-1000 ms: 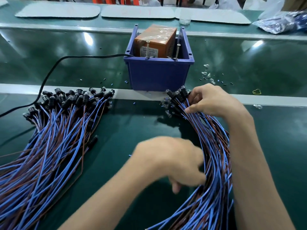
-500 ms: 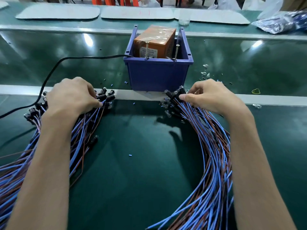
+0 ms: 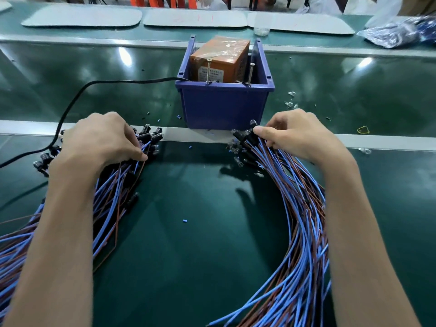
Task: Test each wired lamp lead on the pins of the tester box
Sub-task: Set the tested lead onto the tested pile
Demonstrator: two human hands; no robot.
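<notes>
Blue bin (image 3: 224,107) beyond hands: orange tester box (image 3: 220,60) inside, two pins (image 3: 208,72) at rim. Left hand (image 3: 99,138) gripping left lead bundle (image 3: 113,192); right hand (image 3: 299,135) pinching right lead bundle (image 3: 302,208).

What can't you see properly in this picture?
Head view only.
White label on the orange tester box: print too small.
Left bundle of blue and brown lamp leads: tails cut by left edge, some lamps under the left hand.
Right bundle of lamp leads: right hand hides which lead it pinches.
</notes>
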